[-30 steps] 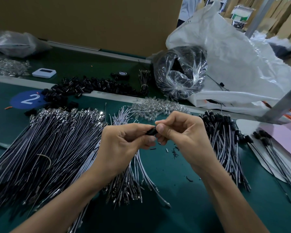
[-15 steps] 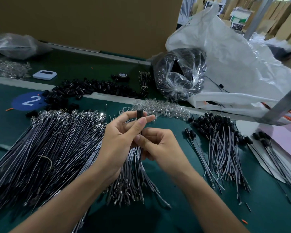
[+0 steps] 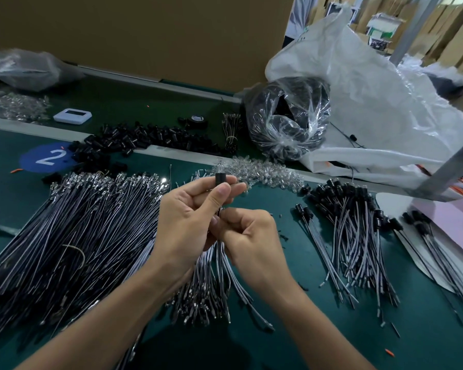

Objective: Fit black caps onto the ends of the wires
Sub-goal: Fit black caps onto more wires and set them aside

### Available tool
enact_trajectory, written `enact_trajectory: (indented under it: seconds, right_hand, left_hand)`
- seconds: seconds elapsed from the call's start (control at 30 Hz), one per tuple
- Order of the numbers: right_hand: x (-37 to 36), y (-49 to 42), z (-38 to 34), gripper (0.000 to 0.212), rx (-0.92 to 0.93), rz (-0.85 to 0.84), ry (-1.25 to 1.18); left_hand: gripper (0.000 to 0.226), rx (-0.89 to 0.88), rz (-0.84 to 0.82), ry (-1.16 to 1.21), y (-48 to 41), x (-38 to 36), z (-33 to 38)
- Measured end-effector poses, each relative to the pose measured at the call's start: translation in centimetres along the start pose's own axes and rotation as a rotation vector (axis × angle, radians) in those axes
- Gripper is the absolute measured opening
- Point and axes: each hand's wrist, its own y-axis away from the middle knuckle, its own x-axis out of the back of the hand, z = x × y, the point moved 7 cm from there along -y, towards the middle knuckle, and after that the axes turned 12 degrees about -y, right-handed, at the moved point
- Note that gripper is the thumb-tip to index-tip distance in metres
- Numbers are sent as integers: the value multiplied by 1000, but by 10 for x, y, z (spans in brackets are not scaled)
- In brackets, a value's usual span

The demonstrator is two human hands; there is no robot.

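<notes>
The left hand (image 3: 193,217) is pinching a small black cylindrical plastic cap (image 3: 220,179) upright between thumb and fingers (image 3: 233,180). Just below them, the right hand (image 3: 251,241) is grasping the thin wire (image 3: 219,211) hanging from the cap. Bare grey wires (image 3: 78,236) are lying left of the fingers and capped wires (image 3: 353,236) right, on the green tabletop (image 3: 278,329).

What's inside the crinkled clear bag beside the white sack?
The clear bag holds a glossy black mass, curved like a ring; glare and folds hide what the pieces are.
</notes>
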Motion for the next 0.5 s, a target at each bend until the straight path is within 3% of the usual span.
enact_trajectory:
  seconds: [0.27, 0.5]
  right_hand:
    - [3, 7, -4, 28, -1, -16, 108]
    - [-1, 11, -1, 27, 7, -21, 136]
  left_hand:
    - [13, -42, -38, -97, -2, 3, 3]
    - [14, 13, -32, 6, -3, 1, -1]
